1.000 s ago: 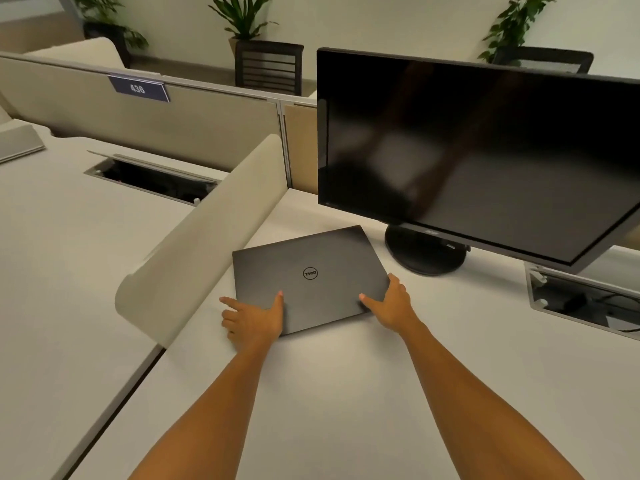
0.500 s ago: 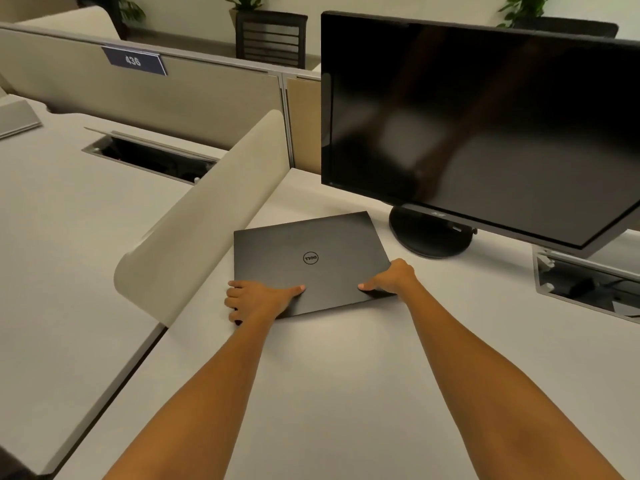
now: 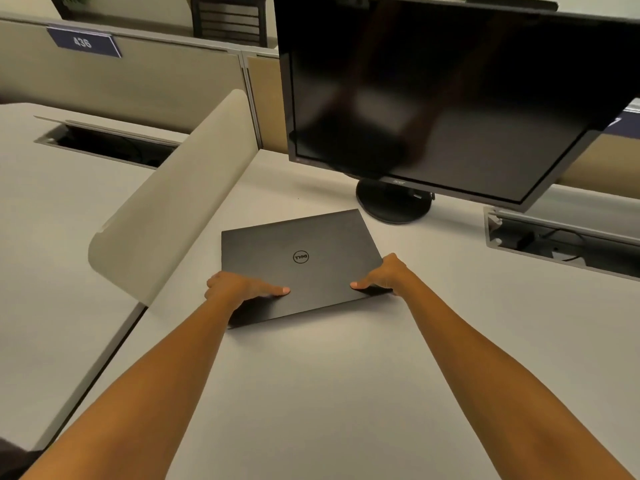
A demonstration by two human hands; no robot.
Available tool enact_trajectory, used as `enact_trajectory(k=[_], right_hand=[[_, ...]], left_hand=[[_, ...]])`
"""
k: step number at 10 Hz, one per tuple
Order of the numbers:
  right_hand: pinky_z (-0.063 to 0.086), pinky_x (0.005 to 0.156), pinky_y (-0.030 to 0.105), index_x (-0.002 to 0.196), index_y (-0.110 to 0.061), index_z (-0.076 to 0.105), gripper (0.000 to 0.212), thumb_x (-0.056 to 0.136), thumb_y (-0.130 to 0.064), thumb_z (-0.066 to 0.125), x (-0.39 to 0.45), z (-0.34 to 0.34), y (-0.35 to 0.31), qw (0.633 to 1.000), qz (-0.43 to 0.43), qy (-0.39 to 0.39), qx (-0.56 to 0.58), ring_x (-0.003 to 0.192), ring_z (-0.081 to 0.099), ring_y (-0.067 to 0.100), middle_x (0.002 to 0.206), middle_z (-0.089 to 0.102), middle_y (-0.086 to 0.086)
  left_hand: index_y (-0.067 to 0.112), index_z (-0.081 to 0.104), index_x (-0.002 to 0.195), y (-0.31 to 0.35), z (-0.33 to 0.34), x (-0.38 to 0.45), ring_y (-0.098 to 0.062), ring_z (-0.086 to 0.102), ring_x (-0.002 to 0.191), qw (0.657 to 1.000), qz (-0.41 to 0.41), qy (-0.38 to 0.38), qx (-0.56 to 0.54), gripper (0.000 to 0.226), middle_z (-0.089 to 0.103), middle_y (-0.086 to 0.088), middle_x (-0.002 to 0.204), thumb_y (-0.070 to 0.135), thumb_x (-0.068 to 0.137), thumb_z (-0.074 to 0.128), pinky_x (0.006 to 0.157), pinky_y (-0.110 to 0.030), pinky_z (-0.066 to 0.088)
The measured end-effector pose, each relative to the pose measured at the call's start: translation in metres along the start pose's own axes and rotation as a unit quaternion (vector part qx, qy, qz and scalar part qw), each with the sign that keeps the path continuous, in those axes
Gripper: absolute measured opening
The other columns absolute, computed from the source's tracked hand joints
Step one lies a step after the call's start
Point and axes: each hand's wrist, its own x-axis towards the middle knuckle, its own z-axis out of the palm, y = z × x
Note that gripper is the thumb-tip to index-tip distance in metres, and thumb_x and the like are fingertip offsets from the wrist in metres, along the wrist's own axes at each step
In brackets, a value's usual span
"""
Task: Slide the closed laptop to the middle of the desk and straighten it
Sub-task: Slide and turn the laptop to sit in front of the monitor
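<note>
The flat, dark grey closed laptop [image 3: 298,261] lies on the pale desk [image 3: 329,393], long axis running 8 to 2 o'clock (slightly skewed). Left hand [image 3: 239,289] and right hand [image 3: 384,275] clasp its near corners, thumbs on top, equally near.

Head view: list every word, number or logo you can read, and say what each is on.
"436": blue plate on the partition.
"DELL", upside down from here: round logo on the laptop lid.
Monitor bezel logo: too small to read.
Sticker on the monitor stand: unreadable.
</note>
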Motion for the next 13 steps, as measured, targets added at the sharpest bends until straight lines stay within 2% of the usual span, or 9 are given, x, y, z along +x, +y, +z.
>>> enact_trajectory(k=[1, 2, 3, 4, 6, 8, 9, 11, 13], right_hand=[[0.045, 0.111, 0.045, 0.145, 0.000, 0.038, 0.104, 0.065, -0.034, 0.093, -0.025, -0.011, 0.026, 1.000, 0.012, 0.012, -0.012, 0.136, 0.048, 0.037, 0.148, 0.048, 0.017], [0.045, 0.111, 0.045, 0.143, 0.001, 0.042, 0.101, 0.063, -0.031, 0.095, -0.038, -0.018, 0.047, 1.000, 0.013, 0.010, 0.002, 0.134, 0.051, 0.037, 0.145, 0.052, 0.017], [0.046, 0.110, 0.046, 0.141, 0.001, 0.046, 0.096, 0.062, -0.024, 0.096, -0.058, -0.021, 0.082, 1.000, 0.025, 0.015, 0.011, 0.131, 0.053, 0.037, 0.142, 0.055, 0.018], [0.047, 0.109, 0.046, 0.138, 0.002, 0.049, 0.093, 0.062, -0.022, 0.096, -0.070, -0.021, 0.105, 0.999, 0.034, 0.024, 0.018, 0.129, 0.054, 0.037, 0.139, 0.057, 0.018], [0.051, 0.105, 0.045, 0.131, -0.002, 0.057, 0.085, 0.060, -0.027, 0.096, -0.098, -0.020, 0.147, 0.995, 0.046, 0.061, 0.070, 0.120, 0.061, 0.035, 0.130, 0.064, 0.015], [0.054, 0.099, 0.041, 0.128, -0.003, 0.058, 0.075, 0.066, -0.027, 0.092, -0.127, -0.013, 0.180, 0.985, 0.057, 0.110, 0.120, 0.116, 0.063, 0.033, 0.128, 0.065, 0.013], [0.053, 0.100, 0.045, 0.128, -0.001, 0.054, 0.078, 0.065, -0.029, 0.092, -0.144, 0.006, 0.190, 0.979, 0.085, 0.145, 0.113, 0.116, 0.061, 0.036, 0.131, 0.059, 0.017], [0.050, 0.104, 0.047, 0.135, -0.001, 0.043, 0.087, 0.069, -0.033, 0.090, -0.161, 0.027, 0.194, 0.974, 0.121, 0.155, 0.111, 0.123, 0.054, 0.037, 0.138, 0.048, 0.018], [0.048, 0.102, 0.045, 0.140, -0.004, 0.039, 0.092, 0.071, -0.043, 0.087, -0.163, 0.040, 0.196, 0.973, 0.122, 0.183, 0.070, 0.128, 0.048, 0.038, 0.142, 0.041, 0.016]], left_hand=[[0.014, 0.043, 0.143, -0.004, 0.011, -0.017, -0.033, 0.049, 0.128, 0.996, 0.047, -0.064, 0.028, 0.152, 0.045, -0.012, 0.137, 0.078, 0.012, 0.083, 0.100, -0.045, 0.051], [0.015, 0.038, 0.144, -0.007, 0.024, -0.029, -0.034, 0.050, 0.127, 0.996, 0.051, -0.072, 0.009, 0.161, 0.044, -0.010, 0.136, 0.074, 0.002, 0.086, 0.098, -0.047, 0.053], [0.016, 0.020, 0.145, -0.015, 0.048, -0.045, -0.036, 0.047, 0.132, 0.996, 0.032, -0.067, -0.059, 0.174, 0.041, -0.010, 0.143, 0.061, -0.005, 0.094, 0.096, -0.055, 0.052], [0.019, 0.014, 0.143, -0.018, 0.063, -0.057, -0.036, 0.046, 0.133, 0.994, 0.034, -0.066, -0.076, 0.176, 0.039, -0.010, 0.145, 0.058, -0.009, 0.094, 0.097, -0.058, 0.050], [0.021, 0.009, 0.144, -0.022, 0.090, -0.084, -0.038, 0.044, 0.134, 0.994, 0.043, -0.077, -0.066, 0.175, 0.037, -0.012, 0.146, 0.057, -0.004, 0.095, 0.093, -0.059, 0.050], [0.015, 0.013, 0.146, -0.030, 0.112, -0.105, -0.035, 0.048, 0.131, 0.993, 0.102, -0.052, -0.027, 0.171, 0.044, -0.012, 0.140, 0.069, 0.004, 0.090, 0.090, -0.050, 0.052], [0.012, 0.016, 0.145, -0.032, 0.110, -0.108, -0.033, 0.049, 0.129, 0.989, 0.147, -0.027, 0.016, 0.165, 0.045, -0.012, 0.139, 0.074, 0.010, 0.088, 0.090, -0.043, 0.048], [0.009, 0.014, 0.150, -0.031, 0.101, -0.108, -0.035, 0.044, 0.135, 0.984, 0.171, -0.028, 0.052, 0.164, 0.038, -0.014, 0.144, 0.072, 0.020, 0.091, 0.100, -0.046, 0.046], [0.009, 0.025, 0.143, -0.031, 0.095, -0.108, -0.031, 0.049, 0.131, 0.974, 0.215, -0.010, 0.070, 0.163, 0.045, -0.009, 0.139, 0.079, 0.009, 0.084, 0.099, -0.044, 0.050]])
